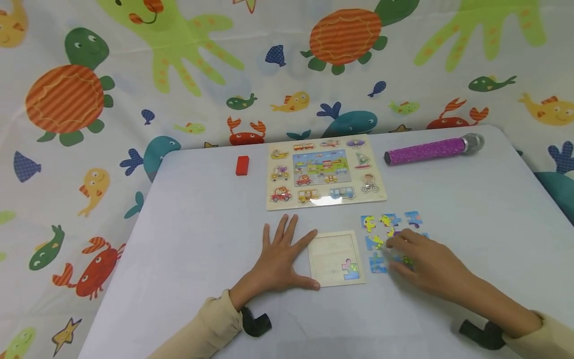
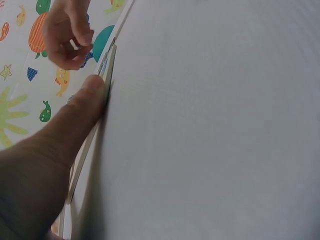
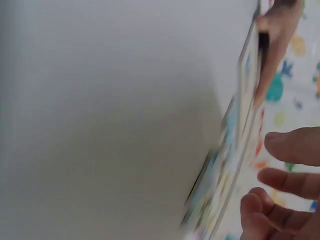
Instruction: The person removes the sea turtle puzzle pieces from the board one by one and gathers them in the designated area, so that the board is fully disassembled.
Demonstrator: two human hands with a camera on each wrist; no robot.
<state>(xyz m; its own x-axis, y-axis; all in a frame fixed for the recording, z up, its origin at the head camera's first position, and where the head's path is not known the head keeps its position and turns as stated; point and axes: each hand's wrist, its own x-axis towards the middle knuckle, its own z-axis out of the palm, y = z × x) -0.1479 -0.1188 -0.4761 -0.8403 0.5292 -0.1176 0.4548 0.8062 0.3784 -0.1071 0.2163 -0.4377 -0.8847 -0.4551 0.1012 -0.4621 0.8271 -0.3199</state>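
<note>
A square wooden puzzle tray (image 1: 327, 257) lies on the table, with one jigsaw piece (image 1: 351, 269) in its lower right corner. My left hand (image 1: 279, 262) is spread flat at the tray's left side, thumb and forefinger touching its edge. Right of the tray, loose jigsaw pieces (image 1: 377, 264) in blue, yellow and green lie in rough rows. Above them is my right hand (image 1: 428, 262), which hides several. In the right wrist view, the thumb (image 3: 292, 146) and fingers of that hand stand apart with nothing between them.
Behind the tray lies a larger wooden vehicle puzzle board (image 1: 325, 195). A red block (image 1: 242, 165) is at its left, and a purple glittery microphone (image 1: 426, 151) at its right. A sea-animal cloth (image 1: 202, 109) hangs along the table's far edge.
</note>
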